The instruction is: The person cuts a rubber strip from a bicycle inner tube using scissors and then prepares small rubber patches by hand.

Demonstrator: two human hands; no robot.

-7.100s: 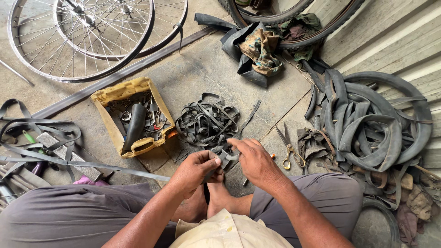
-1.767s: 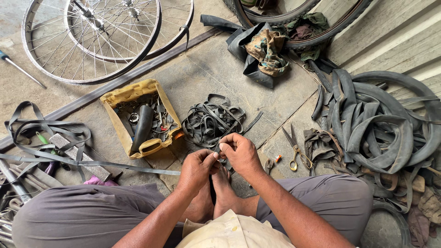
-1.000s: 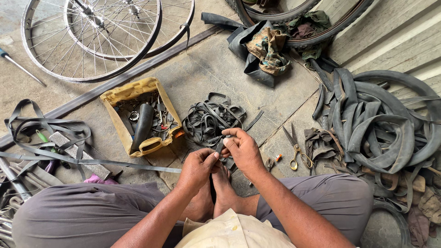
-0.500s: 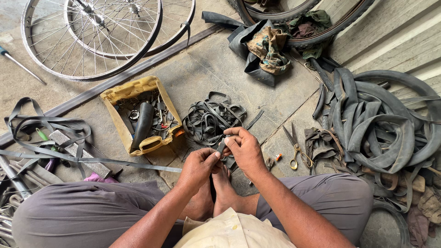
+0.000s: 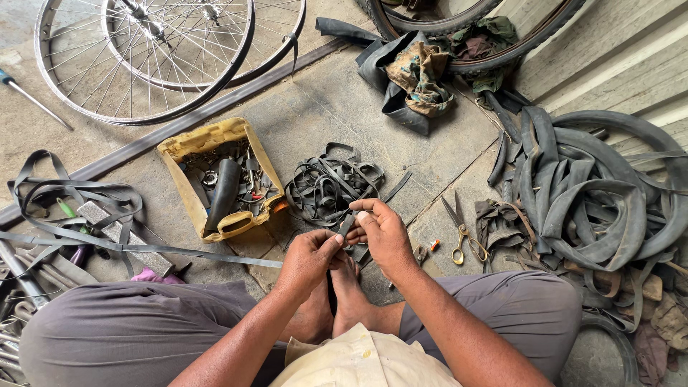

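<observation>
Since half a second ago, both hands have shifted only slightly, the right hand settling a little lower over the strip while the left keeps its pinch. Far left of the hands, loose black rubber bands (image 5: 68, 197) loop over the concrete floor (image 5: 322, 107), and up beyond them lie two spoked bicycle wheels (image 5: 154, 61). Nearer, left of and above the left hand, a yellow plastic tray (image 5: 215, 132) holds small metal parts and a dark tool. The left hand (image 5: 309, 256) is closed, thumb and forefinger pinching the lower end of a short black rubber strip (image 5: 347, 224). That strip stands between the two hands, just above the person's bare feet. The right hand (image 5: 383, 233) is closed too, its fingers curled around the strip's upper end. Just above both hands sits a tangled pile of cut rubber strips (image 5: 331, 185). Right of the right hand, scissors (image 5: 457, 229) with yellow handles lie on the floor, and farther right is a heap of old inner tubes (image 5: 595, 193).
</observation>
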